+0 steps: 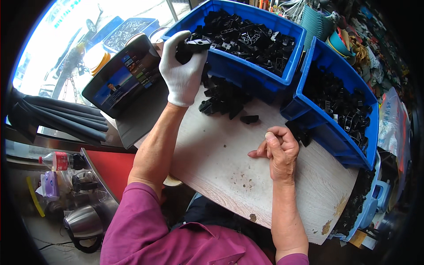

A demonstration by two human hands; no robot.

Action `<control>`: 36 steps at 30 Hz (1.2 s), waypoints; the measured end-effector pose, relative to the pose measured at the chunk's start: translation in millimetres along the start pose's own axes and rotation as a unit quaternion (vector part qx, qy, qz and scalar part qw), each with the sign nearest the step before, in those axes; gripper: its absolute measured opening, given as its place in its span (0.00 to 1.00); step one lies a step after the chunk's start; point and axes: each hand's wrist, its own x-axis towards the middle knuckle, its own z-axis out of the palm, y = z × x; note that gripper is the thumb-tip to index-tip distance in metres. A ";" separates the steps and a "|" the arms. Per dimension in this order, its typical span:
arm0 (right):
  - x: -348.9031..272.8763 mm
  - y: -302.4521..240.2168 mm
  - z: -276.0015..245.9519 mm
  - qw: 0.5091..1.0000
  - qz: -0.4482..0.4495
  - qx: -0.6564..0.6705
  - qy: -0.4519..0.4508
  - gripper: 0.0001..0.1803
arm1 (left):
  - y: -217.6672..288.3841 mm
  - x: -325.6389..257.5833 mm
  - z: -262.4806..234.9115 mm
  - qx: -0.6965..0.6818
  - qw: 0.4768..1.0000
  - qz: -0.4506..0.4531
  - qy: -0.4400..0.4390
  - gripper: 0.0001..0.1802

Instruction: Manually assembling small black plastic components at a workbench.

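a pale, wood-grained table (221, 154) lies under both hands, its near edge chipped, with brown specks left of the right wrist. the left hand (182, 73), in a white glove, is curled around a black plastic part (197, 45), above the table's far side. the bare right hand (284, 154) is half closed, thumb near forefinger; whether it grips anything i can't tell. between and beyond the hands sits a heap of black parts (223, 99). a blue bin (265, 81) full of them stands beyond the heap, and a second bin (327, 128) right of the right hand. left of the gloved hand are a lit screen (119, 84) and a bright window. lower left, a bottle (60, 161) wears a red label with pale print; far right, a clear bag (391, 121) bears coloured lettering.
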 end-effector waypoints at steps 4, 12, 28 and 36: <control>0.2 0.9 1.1 1.000 -0.003 0.003 0.001 0.08 | -24.6 -24.9 -8.7 0.032 0.999 -0.006 -0.012 0.21; 0.8 2.1 0.2 1.000 -0.016 0.004 -0.011 0.08 | -48.4 -45.6 2.0 0.149 0.986 0.049 -0.055 0.20; -0.5 1.5 2.1 1.000 -0.017 0.001 -0.010 0.06 | -15.6 -61.3 -113.6 0.435 0.890 0.005 -0.134 0.19; -0.1 1.5 3.0 1.000 -0.020 -0.016 -0.007 0.06 | -12.9 -80.3 -103.0 0.345 0.907 0.036 -0.238 0.18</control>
